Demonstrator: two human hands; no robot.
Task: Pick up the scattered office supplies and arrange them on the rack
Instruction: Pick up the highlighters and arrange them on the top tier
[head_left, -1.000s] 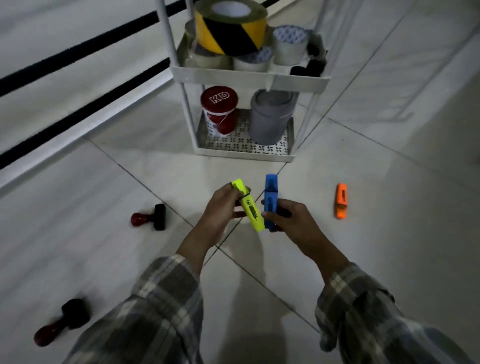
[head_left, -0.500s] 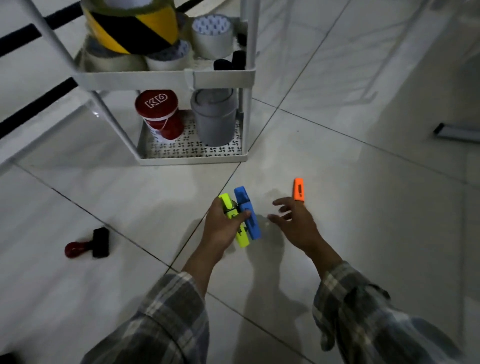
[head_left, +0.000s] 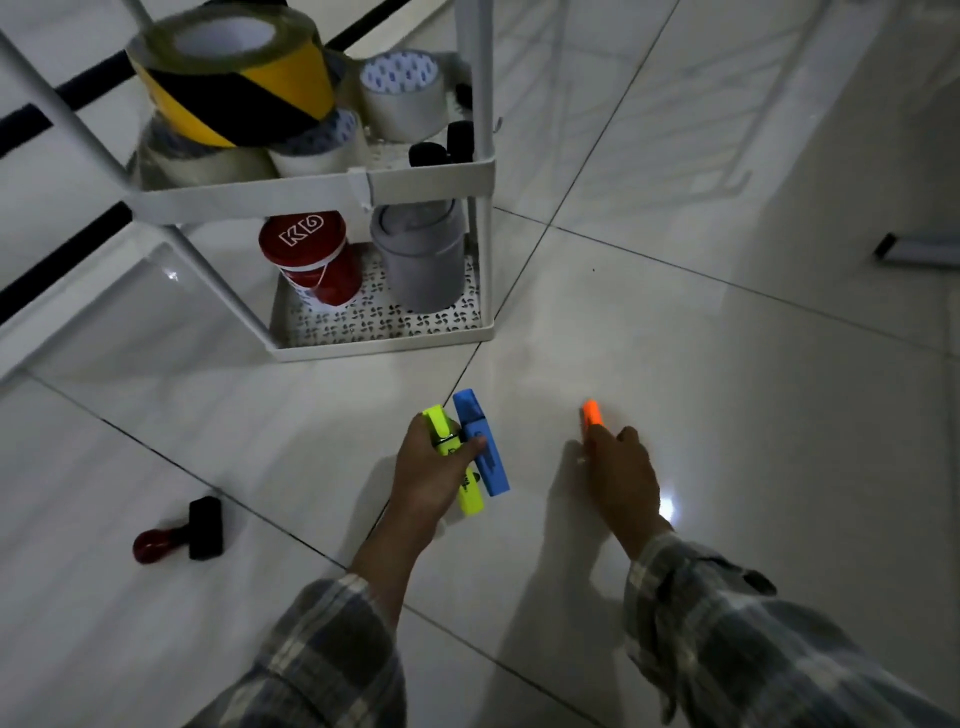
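My left hand (head_left: 431, 470) grips two highlighters side by side, a yellow highlighter (head_left: 470, 496) and a blue highlighter (head_left: 480, 441), above the tiled floor. An orange highlighter (head_left: 590, 413) lies on the floor to the right; my right hand (head_left: 621, 470) rests over its near end, fingers closing around it. Whether it is off the floor I cannot tell. The white two-tier rack (head_left: 311, 192) stands at the upper left. A red-handled stamp (head_left: 179, 530) lies on the floor at the left.
The rack's top shelf holds a yellow-black tape roll (head_left: 228, 78), other tape rolls (head_left: 402, 93) and small black items (head_left: 441, 148). Its bottom shelf carries a red tub (head_left: 311, 260) and a grey cylinder (head_left: 421, 254). A dark flat object (head_left: 914, 249) lies at the far right.
The blue highlighter passed from my right hand into my left, beside the yellow one. My right hand reached right and closed over the orange highlighter. The view swung right.
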